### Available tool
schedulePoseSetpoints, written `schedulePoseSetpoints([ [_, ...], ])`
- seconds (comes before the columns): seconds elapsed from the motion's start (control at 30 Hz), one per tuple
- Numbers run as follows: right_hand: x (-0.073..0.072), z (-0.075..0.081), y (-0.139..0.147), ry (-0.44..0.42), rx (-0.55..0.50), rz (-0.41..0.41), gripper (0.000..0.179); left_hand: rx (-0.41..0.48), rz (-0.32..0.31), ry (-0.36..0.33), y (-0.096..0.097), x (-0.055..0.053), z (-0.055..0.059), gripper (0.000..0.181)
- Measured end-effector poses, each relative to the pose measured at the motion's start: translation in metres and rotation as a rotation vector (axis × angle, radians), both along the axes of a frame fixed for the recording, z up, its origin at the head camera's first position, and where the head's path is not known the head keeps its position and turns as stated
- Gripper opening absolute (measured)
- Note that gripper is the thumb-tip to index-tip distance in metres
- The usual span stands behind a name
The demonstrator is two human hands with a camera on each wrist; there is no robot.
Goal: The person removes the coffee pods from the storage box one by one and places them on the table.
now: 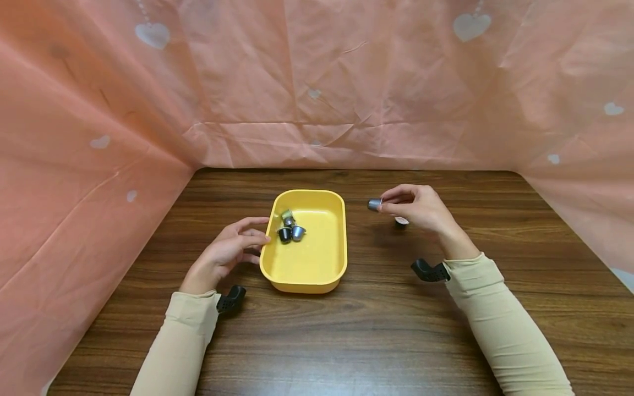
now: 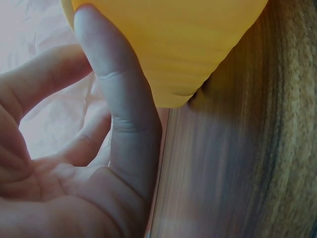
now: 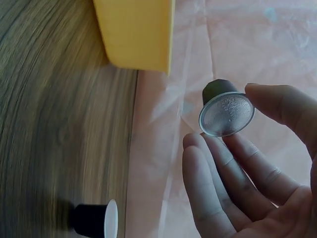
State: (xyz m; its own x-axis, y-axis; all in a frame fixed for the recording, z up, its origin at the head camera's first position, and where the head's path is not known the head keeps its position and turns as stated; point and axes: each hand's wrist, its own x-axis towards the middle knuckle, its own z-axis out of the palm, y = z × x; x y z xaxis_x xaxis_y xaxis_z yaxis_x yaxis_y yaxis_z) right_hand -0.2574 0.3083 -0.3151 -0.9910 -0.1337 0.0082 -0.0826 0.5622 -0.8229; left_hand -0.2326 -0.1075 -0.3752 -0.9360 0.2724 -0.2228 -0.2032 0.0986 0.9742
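My right hand [image 1: 418, 208] pinches a grey-blue coffee capsule [image 1: 374, 204] by its rim between thumb and fingertips, raised over the table. In the right wrist view, the capsule's silvery foil lid [image 3: 229, 114] faces the camera. Below that hand, a dark coffee capsule [image 3: 91, 219] with a pale lid lies on the table. My left hand [image 1: 229, 247] is at the left side of a yellow rectangular container [image 1: 317, 272], thumb tip against its wall and fingers loosely extended. Several capsules, including a black one [image 1: 284, 235] and a silver-blue one [image 1: 298, 233], lie in the container's left part.
A dark wood-grain table [image 1: 356, 330] carries everything. Pink sheeting [image 1: 337, 82] with pale hearts walls off the back and both sides. Black wrist mounts [image 1: 230, 300] project from the inner side of each beige sleeve.
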Motion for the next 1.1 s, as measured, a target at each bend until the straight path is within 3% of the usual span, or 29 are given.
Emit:
schedulePoseSetpoints([
  [0.17,-0.002,-0.003,0.002,0.057,0.120,-0.020,0.042,-0.005,-0.001,0.001,-0.001,0.000,-0.001,0.065],
  [0.47,-0.002,-0.006,0.001,0.127,0.227,-0.028,0.040,-0.010,-0.003,0.007,-0.002,0.000,-0.001,0.064],
  [0.87,-0.007,-0.019,-0.005,0.197,0.280,-0.031,0.032,-0.040,-0.008,-0.007,-0.001,0.000,0.001,0.064],
  [1.1,-0.012,-0.026,-0.010,0.230,0.322,0.011,0.030,-0.027,-0.003,-0.006,0.000,-0.001,0.002,0.064],
])
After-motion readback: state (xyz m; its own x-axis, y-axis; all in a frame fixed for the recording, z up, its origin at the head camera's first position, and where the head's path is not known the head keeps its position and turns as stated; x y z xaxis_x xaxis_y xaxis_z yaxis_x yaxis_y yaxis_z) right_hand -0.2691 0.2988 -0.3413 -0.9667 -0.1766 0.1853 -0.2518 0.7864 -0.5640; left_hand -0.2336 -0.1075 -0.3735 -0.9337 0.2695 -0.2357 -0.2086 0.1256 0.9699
